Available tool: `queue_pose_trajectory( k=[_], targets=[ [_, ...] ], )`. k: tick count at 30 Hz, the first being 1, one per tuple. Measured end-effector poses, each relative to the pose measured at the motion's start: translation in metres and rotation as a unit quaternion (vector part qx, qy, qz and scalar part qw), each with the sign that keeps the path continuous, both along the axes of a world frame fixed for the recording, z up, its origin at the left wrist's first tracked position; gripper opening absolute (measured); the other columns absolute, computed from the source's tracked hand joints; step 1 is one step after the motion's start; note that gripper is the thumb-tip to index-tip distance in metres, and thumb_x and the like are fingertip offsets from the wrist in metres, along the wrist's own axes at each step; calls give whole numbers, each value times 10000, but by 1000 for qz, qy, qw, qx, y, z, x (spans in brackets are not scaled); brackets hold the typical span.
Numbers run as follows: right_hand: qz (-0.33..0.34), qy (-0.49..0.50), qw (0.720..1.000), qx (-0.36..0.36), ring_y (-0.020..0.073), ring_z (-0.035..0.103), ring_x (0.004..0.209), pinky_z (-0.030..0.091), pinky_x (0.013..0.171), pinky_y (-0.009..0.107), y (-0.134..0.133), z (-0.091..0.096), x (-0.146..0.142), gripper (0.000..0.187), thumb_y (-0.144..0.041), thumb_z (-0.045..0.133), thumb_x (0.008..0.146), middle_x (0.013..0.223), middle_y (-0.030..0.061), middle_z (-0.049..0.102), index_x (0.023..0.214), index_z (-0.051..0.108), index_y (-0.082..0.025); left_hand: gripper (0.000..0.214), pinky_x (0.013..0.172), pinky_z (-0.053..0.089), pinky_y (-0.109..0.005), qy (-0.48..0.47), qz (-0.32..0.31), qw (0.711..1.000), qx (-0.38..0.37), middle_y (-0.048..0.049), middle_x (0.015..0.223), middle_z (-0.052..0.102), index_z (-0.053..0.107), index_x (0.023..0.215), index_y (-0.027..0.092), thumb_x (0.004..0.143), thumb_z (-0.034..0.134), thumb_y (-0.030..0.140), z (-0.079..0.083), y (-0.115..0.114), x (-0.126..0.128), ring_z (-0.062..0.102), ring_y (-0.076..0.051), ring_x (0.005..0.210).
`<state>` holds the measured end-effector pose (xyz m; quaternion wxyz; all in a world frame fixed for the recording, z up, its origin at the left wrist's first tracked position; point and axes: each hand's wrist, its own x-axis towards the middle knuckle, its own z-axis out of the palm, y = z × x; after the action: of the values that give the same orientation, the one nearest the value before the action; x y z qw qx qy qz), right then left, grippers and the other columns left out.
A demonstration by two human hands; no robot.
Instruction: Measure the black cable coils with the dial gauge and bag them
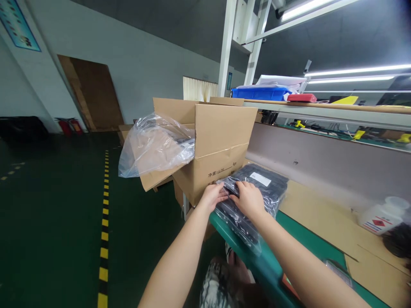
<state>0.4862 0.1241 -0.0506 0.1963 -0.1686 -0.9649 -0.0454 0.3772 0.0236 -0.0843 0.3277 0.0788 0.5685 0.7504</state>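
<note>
A dark, flat package in a clear plastic bag (pixel 272 182) lies on the green-topped bench beside the open cardboard box. A white label (pixel 260 179) sits on its top. My left hand (pixel 213 197) holds the bag's near left edge, thumb above and fingers stretched along the plastic. Close by, my right hand (pixel 249 200) has its fingers curled into the plastic on top of the package. What lies beneath the fingertips is hidden. The cardboard box (pixel 221 137) stands just beyond my hands, flaps up, with a loose clear plastic liner (pixel 154 147) spilling over its left side.
Flat cardboard sheets (pixel 316 214) cover part of the green bench (pixel 289 226). A white bottle (pixel 383 216) with a red hazard mark stands at the right. Above runs a shelf with a blue tray (pixel 260 93). Yellow-black tape (pixel 104 231) marks the floor at left.
</note>
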Motion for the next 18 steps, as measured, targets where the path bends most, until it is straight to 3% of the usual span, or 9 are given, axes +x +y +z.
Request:
queue_pose_trajectory(
  k=[5, 12, 18],
  targets=[
    [-6, 1, 1000, 7, 237, 650, 1026, 546, 890, 450, -2, 4, -9, 331, -433, 610, 970, 1136, 85, 661, 1134, 635, -146, 326, 848, 577, -432, -17, -2, 1000, 5, -98, 1213, 641, 603, 1227, 158, 957, 615, 340, 2, 6, -3, 660, -230, 1010],
    [95, -2, 995, 9, 305, 550, 1244, 463, 1030, 550, 7, -1, -38, 414, -359, 629, 967, 1410, 115, 529, 1333, 549, -184, 329, 858, 576, -439, -52, -2, 998, 23, -99, 1238, 631, 597, 1242, 165, 955, 619, 325, 0, 6, -9, 655, -234, 1029],
    [115, 4, 993, -16, 257, 624, 1120, 542, 938, 477, 12, -3, -46, 336, -329, 616, 980, 1311, 104, 594, 1278, 582, -177, 338, 864, 574, -443, -92, 6, 993, 67, -103, 1247, 627, 593, 1250, 165, 954, 619, 328, -3, 6, -12, 653, -238, 1038]
  ],
)
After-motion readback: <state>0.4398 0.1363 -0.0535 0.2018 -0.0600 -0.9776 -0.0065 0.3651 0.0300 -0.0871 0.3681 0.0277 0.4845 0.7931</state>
